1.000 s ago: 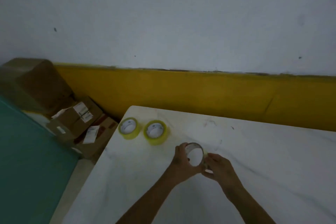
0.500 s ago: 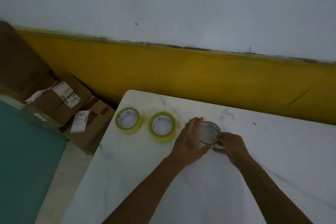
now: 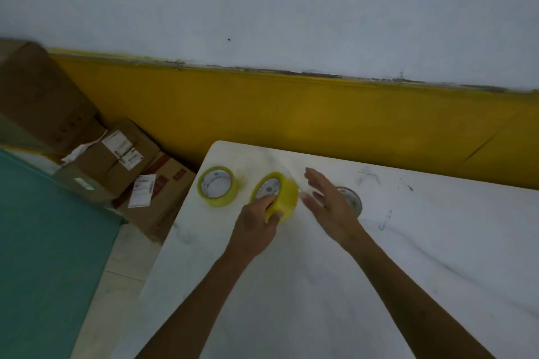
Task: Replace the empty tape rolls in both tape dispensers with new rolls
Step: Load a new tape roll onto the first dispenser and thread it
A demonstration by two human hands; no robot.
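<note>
Two yellow tape rolls are near the far left corner of the white marble table point(image 3: 320, 285). The left roll point(image 3: 217, 186) lies flat. The right roll point(image 3: 284, 195) is tilted up on its edge, with my left hand point(image 3: 256, 224) shut on its near side, fingers inside the core. My right hand point(image 3: 329, 204) hovers open just right of that roll, fingers spread. Behind my right hand lies the empty grey tape core point(image 3: 353, 198), partly hidden. No tape dispenser is in view.
Several cardboard boxes point(image 3: 116, 160) with labels are piled on the floor left of the table, against a yellow and white wall point(image 3: 291, 114). A teal surface point(image 3: 43, 242) fills the lower left. The table's left edge runs diagonally close to my left arm.
Both hands have let go of the empty core, which now lies on the table. My left hand moved left and tipped up the right yellow roll; my right hand opened.
</note>
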